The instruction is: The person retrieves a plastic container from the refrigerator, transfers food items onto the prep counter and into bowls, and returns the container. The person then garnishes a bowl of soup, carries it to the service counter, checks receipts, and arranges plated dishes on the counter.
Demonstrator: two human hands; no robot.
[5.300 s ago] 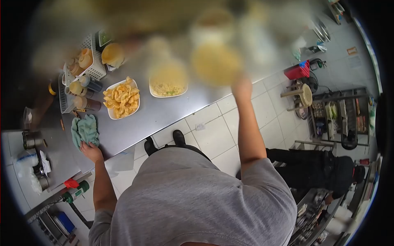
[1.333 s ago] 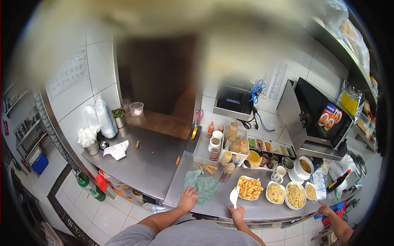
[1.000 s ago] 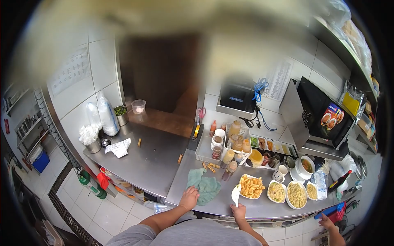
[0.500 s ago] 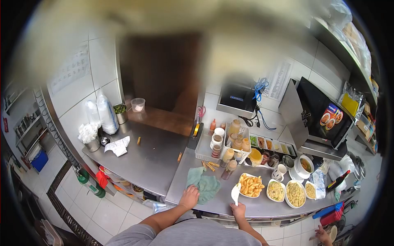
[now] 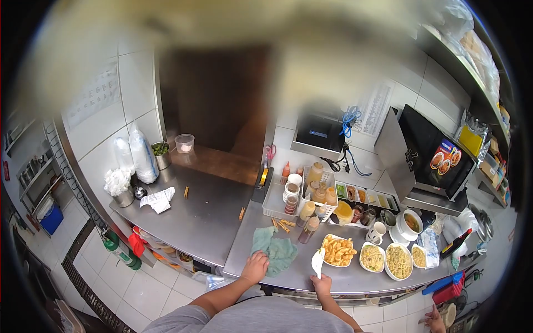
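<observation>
My left hand (image 5: 255, 267) is on the near left part of a crumpled green cloth (image 5: 276, 252), its fingers bent onto the fabric on the steel counter. My right hand (image 5: 322, 284) is closed around the handle of a white serving spoon (image 5: 317, 263) at the counter's front edge. The spoon's head points away from me, just left of a white bowl of potato fries (image 5: 338, 251). To the right stand white bowls of pale yellow, chunky food, among them an oval bowl (image 5: 399, 262) and a squarer bowl (image 5: 372, 257).
Behind the cloth lie wooden clothespins (image 5: 284, 225) and a sauce bottle (image 5: 308, 230). A white basket (image 5: 327, 193) holds more bottles, beside a topping tray (image 5: 367, 197). A pot of soup (image 5: 411, 222) stands at right. Another person's hand (image 5: 435, 319) shows at lower right.
The view has shifted very slightly. Both my hands, the cloth and the spoon keep their places. The other person's hand at lower right has changed its pose a little.
</observation>
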